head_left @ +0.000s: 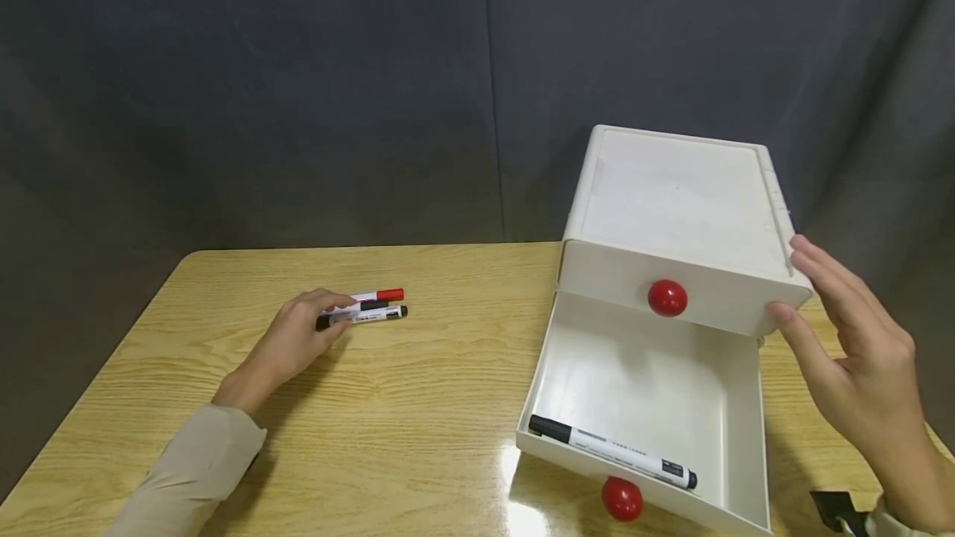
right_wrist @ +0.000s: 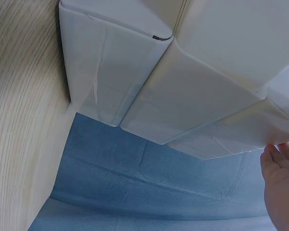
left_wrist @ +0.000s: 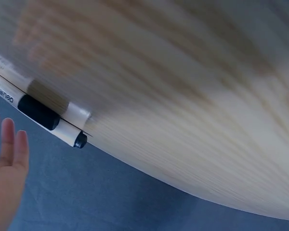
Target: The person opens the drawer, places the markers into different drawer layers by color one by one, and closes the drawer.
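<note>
Evidently, front tabletop marker [head_left: 379,316] in hands [head_left: 300,330] (left).

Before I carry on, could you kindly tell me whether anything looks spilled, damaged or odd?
Nothing looks spilled. The one oddity is a thin crooked line on the side of the white cabinet, in the right wrist view, breaking an otherwise plain surface; I cannot tell if it is damage.

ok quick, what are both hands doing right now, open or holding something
Left hand: at the front marker of the three; whether it grips it cannot be told.
Right hand: open, touching the white box at its corner.
</note>
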Motion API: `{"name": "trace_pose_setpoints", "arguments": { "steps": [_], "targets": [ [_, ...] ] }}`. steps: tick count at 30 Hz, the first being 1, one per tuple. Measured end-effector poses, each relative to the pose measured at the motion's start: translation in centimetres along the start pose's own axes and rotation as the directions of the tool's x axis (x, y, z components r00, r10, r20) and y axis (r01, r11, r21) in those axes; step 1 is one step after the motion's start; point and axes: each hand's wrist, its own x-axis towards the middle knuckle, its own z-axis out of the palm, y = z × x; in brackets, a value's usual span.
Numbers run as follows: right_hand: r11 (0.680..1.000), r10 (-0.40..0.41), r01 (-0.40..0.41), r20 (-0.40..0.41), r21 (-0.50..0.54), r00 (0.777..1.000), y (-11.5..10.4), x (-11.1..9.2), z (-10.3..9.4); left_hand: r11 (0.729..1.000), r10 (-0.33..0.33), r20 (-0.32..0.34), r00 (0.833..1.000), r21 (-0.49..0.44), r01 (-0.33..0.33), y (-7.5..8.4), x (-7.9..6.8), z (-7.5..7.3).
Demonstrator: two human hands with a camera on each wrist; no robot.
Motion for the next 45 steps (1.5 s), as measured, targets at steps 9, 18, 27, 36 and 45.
{"name": "trace_pose_setpoints", "arguments": {
  "steps": [9,18,27,36,45],
  "targets": [
    [1.0,-0.005,0.005,0.006,-0.013,1.0,-0.1,0.1,0.1,0.998,-0.015,0.025,1.0,0.066,0.013,-0.5,-0.3,-0.3],
    [1.0,-0.011,0.011,-0.013,0.008,1.0,-0.3,0.1,0.2,0.99,-0.007,0.048,0.999,0.144,0.0,-1.0,-0.6,-0.4],
    [1.0,-0.005,0.005,-0.005,-0.004,1.0,-0.1,0.0,0.2,0.986,-0.009,0.061,0.998,0.168,-0.001,-1.1,-0.7,-0.5],
    [1.0,0.001,-0.001,0.001,-0.008,1.0,0.0,-0.1,0.2,0.98,-0.014,0.087,0.996,0.197,-0.004,-1.3,-0.7,-0.5],
    [1.0,-0.006,0.006,0.004,0.008,1.0,0.0,0.0,0.2,0.976,-0.005,0.088,0.996,0.217,-0.014,-1.5,-0.8,-0.3]
  ]
}}
